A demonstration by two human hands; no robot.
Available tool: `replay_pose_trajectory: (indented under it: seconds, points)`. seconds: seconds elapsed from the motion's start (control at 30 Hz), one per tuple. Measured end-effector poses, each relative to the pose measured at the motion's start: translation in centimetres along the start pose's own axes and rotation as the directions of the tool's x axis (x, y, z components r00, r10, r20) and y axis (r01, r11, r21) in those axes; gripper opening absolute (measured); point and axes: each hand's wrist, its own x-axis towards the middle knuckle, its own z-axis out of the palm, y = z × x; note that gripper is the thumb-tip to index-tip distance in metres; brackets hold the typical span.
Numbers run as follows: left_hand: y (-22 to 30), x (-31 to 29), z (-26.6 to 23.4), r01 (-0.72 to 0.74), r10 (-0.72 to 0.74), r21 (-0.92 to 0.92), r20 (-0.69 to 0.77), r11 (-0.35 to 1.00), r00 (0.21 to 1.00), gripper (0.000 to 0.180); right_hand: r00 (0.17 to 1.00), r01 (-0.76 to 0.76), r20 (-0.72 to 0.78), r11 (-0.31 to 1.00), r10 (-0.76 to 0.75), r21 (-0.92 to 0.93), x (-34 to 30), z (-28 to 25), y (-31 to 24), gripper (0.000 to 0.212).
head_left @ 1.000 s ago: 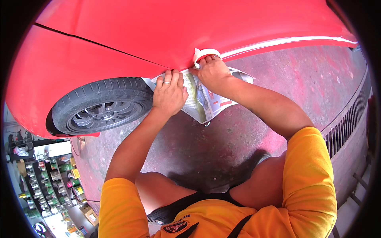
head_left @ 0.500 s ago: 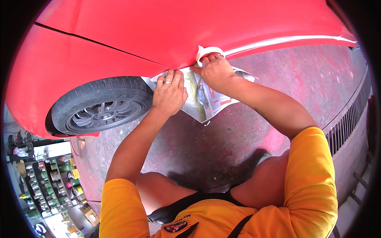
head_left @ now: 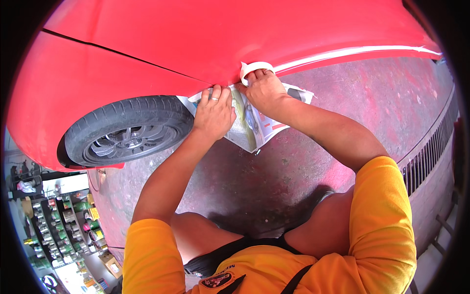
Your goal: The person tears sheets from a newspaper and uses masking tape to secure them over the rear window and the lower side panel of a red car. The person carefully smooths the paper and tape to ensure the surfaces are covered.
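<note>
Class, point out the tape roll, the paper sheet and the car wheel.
Tape roll (head_left: pixel 258 65), head view: upper rim.
Paper sheet (head_left: pixel 249 123), head view: printed face.
Car wheel (head_left: pixel 130 140), head view: near the hub.

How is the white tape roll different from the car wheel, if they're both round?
The tape roll is white; the wheel has a black tyre and grey spokes. The roll is much smaller than the wheel. The right hand has fingers inside the roll, while neither hand holds the wheel. And yes, both are ring-shaped on the outside.
</note>
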Motion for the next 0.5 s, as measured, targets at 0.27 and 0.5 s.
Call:
replay_pose_trajectory:
  seconds: [0.27, 0.5]
  points:
    - [0.1, 0.0, 0.0, -0.056, 0.053, 0.092, 0.038, 0.994, 0.998, 0.055, 0.999, -0.01, 0.034, 0.999, 0.009, 0.041, -1.0, -0.8, 0.5, 0.056]
    - [0.3, 0.0, 0.7, -0.118, 0.096, 0.239, 0.1, 0.964, 0.99, 0.058, 0.999, 0.019, -0.033, 1.0, -0.019, 0.022, -0.5, 0.2, 0.3, 0.052]
